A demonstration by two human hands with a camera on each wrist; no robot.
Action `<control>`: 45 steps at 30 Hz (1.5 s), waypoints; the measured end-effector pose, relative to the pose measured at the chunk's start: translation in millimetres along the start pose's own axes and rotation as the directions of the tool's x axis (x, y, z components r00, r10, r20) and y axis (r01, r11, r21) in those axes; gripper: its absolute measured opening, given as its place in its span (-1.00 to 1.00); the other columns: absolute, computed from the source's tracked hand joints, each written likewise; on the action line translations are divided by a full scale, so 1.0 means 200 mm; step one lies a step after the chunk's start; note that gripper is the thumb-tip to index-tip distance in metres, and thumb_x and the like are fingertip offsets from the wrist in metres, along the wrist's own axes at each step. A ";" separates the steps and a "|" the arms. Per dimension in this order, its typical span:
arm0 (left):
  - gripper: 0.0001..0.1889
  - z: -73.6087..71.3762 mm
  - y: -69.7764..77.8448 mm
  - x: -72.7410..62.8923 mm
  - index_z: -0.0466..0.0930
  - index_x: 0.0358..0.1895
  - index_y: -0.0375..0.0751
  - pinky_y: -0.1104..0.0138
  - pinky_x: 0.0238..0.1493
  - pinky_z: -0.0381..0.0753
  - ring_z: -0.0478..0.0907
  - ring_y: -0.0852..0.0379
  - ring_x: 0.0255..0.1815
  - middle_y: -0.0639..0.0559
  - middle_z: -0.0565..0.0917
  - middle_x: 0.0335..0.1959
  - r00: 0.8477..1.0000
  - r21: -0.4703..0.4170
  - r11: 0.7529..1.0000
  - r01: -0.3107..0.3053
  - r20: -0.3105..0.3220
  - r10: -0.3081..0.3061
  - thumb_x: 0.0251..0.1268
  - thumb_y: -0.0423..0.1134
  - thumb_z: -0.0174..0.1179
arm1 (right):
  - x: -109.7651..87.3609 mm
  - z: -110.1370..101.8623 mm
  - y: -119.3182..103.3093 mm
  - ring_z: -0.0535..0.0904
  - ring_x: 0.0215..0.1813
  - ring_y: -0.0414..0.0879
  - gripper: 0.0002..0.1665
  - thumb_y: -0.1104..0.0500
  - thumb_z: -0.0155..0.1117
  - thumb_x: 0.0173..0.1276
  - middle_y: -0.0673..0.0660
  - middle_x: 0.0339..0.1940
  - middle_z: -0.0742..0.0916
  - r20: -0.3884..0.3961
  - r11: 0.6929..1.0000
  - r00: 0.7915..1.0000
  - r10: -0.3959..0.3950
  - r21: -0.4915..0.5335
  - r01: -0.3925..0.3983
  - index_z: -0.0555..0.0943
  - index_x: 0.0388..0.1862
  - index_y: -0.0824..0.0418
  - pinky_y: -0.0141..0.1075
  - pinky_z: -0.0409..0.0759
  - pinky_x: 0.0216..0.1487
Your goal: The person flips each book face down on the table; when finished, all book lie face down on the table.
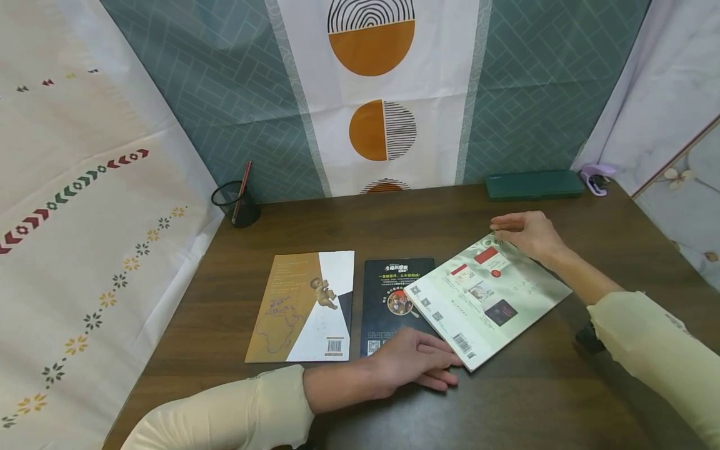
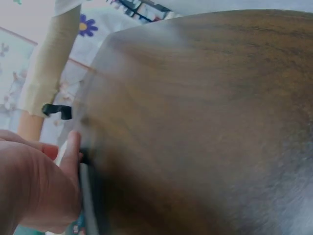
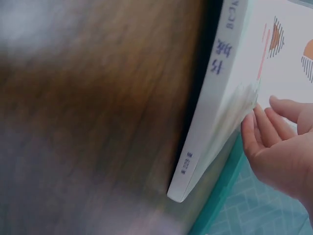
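A pale green book (image 1: 478,294) lies slanted across the right edge of a dark book (image 1: 394,287). Its far corner is pinched by the fingers of my right hand (image 1: 531,237). From the right wrist, the book's white spine (image 3: 205,103) shows dark handwriting, and the fingertips meet its far edge. My left hand (image 1: 413,359) lies over the near end of the dark book, fingers fairly straight, with fingertips right at the pale book's near-left corner. The left wrist view catches this hand (image 2: 44,181) beside a dark edge. Its palm is hidden in the head view.
A brown and white book (image 1: 304,306) rests left of the dark one on the wooden table (image 1: 185,325). Behind stand a black mesh pen cup (image 1: 244,212) with a red pencil, a dark green case (image 1: 534,185) and a purple stapler-like item (image 1: 596,178). Cloths hang around.
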State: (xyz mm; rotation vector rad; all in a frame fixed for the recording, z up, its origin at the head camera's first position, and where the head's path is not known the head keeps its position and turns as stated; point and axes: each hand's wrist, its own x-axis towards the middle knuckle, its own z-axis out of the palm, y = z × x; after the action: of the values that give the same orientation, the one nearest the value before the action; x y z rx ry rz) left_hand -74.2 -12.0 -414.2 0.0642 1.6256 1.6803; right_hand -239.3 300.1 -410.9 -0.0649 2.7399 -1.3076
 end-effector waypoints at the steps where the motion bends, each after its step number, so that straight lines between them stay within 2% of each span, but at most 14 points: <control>1: -0.78 -0.01 0.01 -0.01 0.70 0.11 -0.46 0.19 -0.13 0.80 0.84 -0.05 -0.13 -0.21 0.83 -0.05 1.000 0.011 1.000 0.008 0.021 -0.009 0.53 -0.41 0.25 | 0.00 0.00 0.00 0.44 0.49 0.40 -0.46 0.23 0.27 0.62 0.47 0.36 0.62 0.013 1.000 1.000 -0.006 0.001 0.006 0.50 0.47 0.45 0.28 0.34 0.48; 5: -0.73 -0.04 0.06 -0.04 0.68 0.15 -0.49 0.15 -0.09 0.80 0.83 -0.08 -0.09 -0.26 0.81 0.00 0.992 0.051 0.998 0.029 0.119 -0.034 0.56 -0.38 0.23 | -0.02 -0.03 0.03 0.35 0.56 0.41 -0.29 0.18 0.29 0.62 0.46 0.52 0.49 0.088 0.998 0.995 -0.052 -0.019 0.053 0.34 0.60 0.43 0.33 0.28 0.49; 10: -0.69 -0.13 0.15 -0.05 0.67 0.21 -0.50 0.15 -0.01 0.78 0.82 -0.04 -0.04 -0.26 0.80 0.05 0.967 0.111 0.993 0.025 0.249 -0.052 0.57 -0.36 0.22 | -0.06 -0.07 0.05 0.19 0.60 0.52 0.05 0.04 0.42 0.53 0.47 0.67 0.24 0.195 0.990 0.974 -0.114 -0.056 0.127 0.07 0.73 0.38 0.42 0.23 0.46; 15: -0.63 -0.26 0.24 -0.01 0.63 0.29 -0.46 0.15 0.07 0.75 0.80 -0.09 0.03 -0.19 0.82 0.03 0.974 0.221 0.971 -0.096 0.224 0.046 0.54 -0.37 0.29 | -0.15 -0.08 0.07 0.13 0.59 0.61 0.40 -0.06 0.65 0.28 0.50 0.70 0.13 0.267 0.971 0.952 -0.153 -0.137 0.195 -0.08 0.77 0.29 0.49 0.18 0.44; 18: -0.62 -0.33 0.27 0.03 0.65 0.30 -0.38 0.22 0.08 0.74 0.80 -0.04 0.05 -0.10 0.83 0.03 0.967 0.389 0.887 -0.247 0.152 0.203 0.50 -0.36 0.35 | -0.21 -0.09 0.09 0.07 0.62 0.59 0.52 -0.08 0.72 0.16 0.51 0.70 0.11 0.294 0.965 0.943 -0.156 -0.159 0.209 -0.13 0.79 0.24 0.51 0.15 0.44; 23: -0.51 -0.42 0.29 0.11 0.61 0.37 -0.32 0.29 0.19 0.68 0.73 0.07 0.19 -0.06 0.76 0.21 0.896 0.655 0.651 -0.384 0.094 0.434 0.44 -0.31 0.42 | -0.30 -0.11 0.13 0.05 0.62 0.58 0.58 -0.05 0.77 0.08 0.52 0.70 0.11 0.313 0.960 0.934 -0.170 -0.164 0.229 -0.13 0.78 0.26 0.53 0.15 0.43; 26: -0.33 -0.45 0.30 0.14 0.47 0.50 -0.32 0.20 0.30 0.61 0.63 -0.02 0.36 -0.10 0.63 0.41 0.887 0.713 0.589 -0.381 0.102 0.451 0.37 -0.29 0.48 | -0.33 -0.12 0.17 0.02 0.63 0.58 0.56 0.01 0.77 0.08 0.52 0.70 0.09 0.313 0.965 0.933 -0.179 -0.129 0.228 -0.12 0.77 0.31 0.54 0.12 0.42; 30: -0.01 -0.47 0.31 0.18 0.19 0.68 -0.26 0.13 0.40 0.52 0.45 -0.05 0.53 -0.07 0.36 0.63 0.907 0.801 0.493 -0.340 0.141 0.396 0.27 -0.16 0.57 | -0.37 -0.15 0.21 -0.01 0.66 0.55 0.51 0.08 0.75 0.12 0.48 0.72 0.07 0.312 0.972 0.932 -0.186 -0.080 0.221 -0.10 0.77 0.30 0.46 0.10 0.50; 33: 0.20 -0.47 0.30 0.21 -0.03 0.75 -0.21 0.11 0.50 0.42 0.28 0.00 0.64 -0.01 0.16 0.72 0.919 0.851 0.410 -0.328 0.187 0.348 0.19 -0.03 0.62 | -0.39 -0.16 0.24 0.02 0.65 0.53 0.47 0.09 0.74 0.13 0.46 0.72 0.10 0.312 0.972 0.930 -0.193 -0.069 0.225 -0.07 0.78 0.27 -0.16 0.13 0.63; 34: 0.25 -0.47 0.29 0.22 -0.09 0.76 -0.19 0.11 0.51 0.39 0.24 0.00 0.65 0.00 0.12 0.74 0.920 0.860 0.389 -0.331 0.201 0.337 0.17 -0.01 0.63 | -0.40 -0.16 0.25 0.04 0.65 0.53 0.47 0.08 0.74 0.13 0.46 0.72 0.11 0.311 0.971 0.930 -0.196 -0.069 0.228 -0.05 0.78 0.26 -0.39 0.11 0.56; 36: 0.30 -0.47 0.28 0.24 -0.15 0.76 -0.17 0.10 0.55 0.34 0.21 0.02 0.67 0.00 0.06 0.75 0.921 0.869 0.361 -0.337 0.226 0.317 0.15 0.01 0.64 | -0.41 -0.16 0.26 0.06 0.64 0.52 0.46 0.07 0.74 0.13 0.46 0.72 0.13 0.310 0.971 0.931 -0.193 -0.077 0.227 -0.03 0.78 0.25 -0.40 0.12 0.52; 39: 0.28 -0.47 0.27 0.26 -0.15 0.77 -0.16 0.12 0.55 0.34 0.25 0.01 0.65 -0.01 0.07 0.75 0.918 0.876 0.331 -0.350 0.251 0.307 0.17 0.00 0.63 | -0.42 -0.16 0.26 0.07 0.63 0.56 0.46 0.06 0.76 0.11 0.48 0.71 0.14 0.309 0.973 0.933 -0.182 -0.082 0.217 -0.01 0.77 0.27 0.09 0.15 0.61; 41: 0.26 -0.47 0.27 0.27 -0.14 0.77 -0.15 0.13 0.54 0.36 0.30 0.01 0.62 -0.02 0.11 0.74 0.917 0.882 0.314 -0.351 0.257 0.305 0.19 -0.02 0.62 | -0.42 -0.15 0.25 0.07 0.61 0.58 0.47 0.04 0.76 0.10 0.50 0.70 0.14 0.313 0.974 0.936 -0.163 -0.097 0.202 -0.02 0.77 0.28 0.49 0.14 0.43; 45: 0.20 -0.46 0.26 0.29 -0.09 0.76 -0.17 0.15 0.50 0.41 0.36 0.01 0.58 -0.03 0.18 0.72 0.919 0.901 0.273 -0.338 0.253 0.304 0.24 -0.03 0.59 | -0.43 -0.15 0.25 0.10 0.59 0.61 0.48 0.02 0.76 0.10 0.55 0.67 0.17 0.313 0.971 0.938 -0.149 -0.135 0.199 -0.02 0.76 0.32 0.53 0.18 0.39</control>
State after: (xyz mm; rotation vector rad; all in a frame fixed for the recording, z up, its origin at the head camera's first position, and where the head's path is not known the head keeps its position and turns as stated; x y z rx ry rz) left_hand -189.1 -50.2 -413.4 1.0800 2.4814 0.6868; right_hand -156.5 361.2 -424.8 -0.4904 2.6153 -1.0034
